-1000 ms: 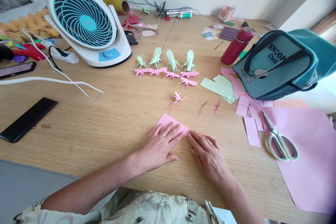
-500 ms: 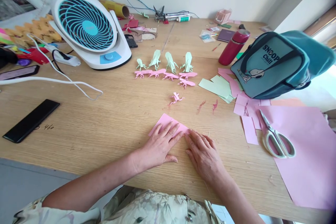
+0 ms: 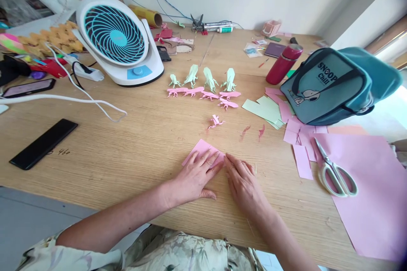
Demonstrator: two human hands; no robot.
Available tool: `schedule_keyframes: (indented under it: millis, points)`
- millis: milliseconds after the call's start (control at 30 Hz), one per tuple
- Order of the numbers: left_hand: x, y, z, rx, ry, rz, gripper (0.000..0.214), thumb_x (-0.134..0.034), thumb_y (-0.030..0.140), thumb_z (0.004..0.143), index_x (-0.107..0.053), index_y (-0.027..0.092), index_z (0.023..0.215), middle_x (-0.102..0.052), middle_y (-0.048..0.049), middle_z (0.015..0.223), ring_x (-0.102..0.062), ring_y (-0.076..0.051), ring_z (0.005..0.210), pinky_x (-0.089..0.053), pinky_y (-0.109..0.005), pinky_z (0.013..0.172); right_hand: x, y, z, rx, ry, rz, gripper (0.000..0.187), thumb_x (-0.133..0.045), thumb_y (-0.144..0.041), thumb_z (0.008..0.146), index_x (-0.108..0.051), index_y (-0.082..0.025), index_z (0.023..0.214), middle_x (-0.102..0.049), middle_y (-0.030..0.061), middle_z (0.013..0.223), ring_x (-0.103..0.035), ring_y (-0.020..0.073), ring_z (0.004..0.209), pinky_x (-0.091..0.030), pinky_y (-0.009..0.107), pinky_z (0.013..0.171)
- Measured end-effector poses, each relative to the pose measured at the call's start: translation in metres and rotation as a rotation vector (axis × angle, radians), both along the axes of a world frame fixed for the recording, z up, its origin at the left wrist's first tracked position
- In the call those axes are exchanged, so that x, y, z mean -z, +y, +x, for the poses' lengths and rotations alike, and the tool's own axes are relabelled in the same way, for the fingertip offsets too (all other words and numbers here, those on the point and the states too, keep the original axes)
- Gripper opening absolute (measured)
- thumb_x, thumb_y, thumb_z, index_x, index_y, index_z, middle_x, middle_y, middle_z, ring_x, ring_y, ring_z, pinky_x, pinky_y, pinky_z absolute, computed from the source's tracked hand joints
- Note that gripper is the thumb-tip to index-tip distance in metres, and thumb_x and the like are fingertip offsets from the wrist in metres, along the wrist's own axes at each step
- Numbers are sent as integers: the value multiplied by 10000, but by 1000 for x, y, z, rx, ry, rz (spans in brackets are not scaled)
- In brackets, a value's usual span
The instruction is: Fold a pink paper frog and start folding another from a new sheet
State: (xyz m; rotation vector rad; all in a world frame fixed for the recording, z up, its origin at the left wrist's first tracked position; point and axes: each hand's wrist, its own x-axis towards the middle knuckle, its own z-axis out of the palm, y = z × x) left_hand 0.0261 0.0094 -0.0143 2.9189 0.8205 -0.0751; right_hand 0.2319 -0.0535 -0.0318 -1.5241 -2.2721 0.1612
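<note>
A pink sheet of paper lies on the wooden table in front of me, with a folded edge toward its right side. My left hand rests flat on it, fingers spread, covering its lower part. Beside it, my right hand lies palm down with its fingers stretched out close together, the fingertips touching the paper's right corner. Just beyond the paper sits a small pink origami figure. Farther back stand several pink origami insects and several pale green ones.
White-handled scissors lie on a large pink sheet at the right. Near them are cut pink pieces, green strips, a red flask and a teal bag. On the left are a fan and a black slab-shaped object.
My right hand has shifted slightly toward the paper's right corner, its fingertips drawn closer together. My left hand stays flat on the sheet. The camera view has tilted slightly.
</note>
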Motion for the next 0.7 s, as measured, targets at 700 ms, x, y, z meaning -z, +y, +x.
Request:
schedule_keyframes:
  millis: [700]
  points:
    - [-8,-2,-2,30,42,-16,895,-590,698,782,-361,210,1496,-249,-202,1592,-223,-437,1456,-218,-617,1131,13,3,14,-147,-32,11,494,-356,-90,950,-444,-86,1436,-489,188,1464,-438,246,1368,-402,455,1120]
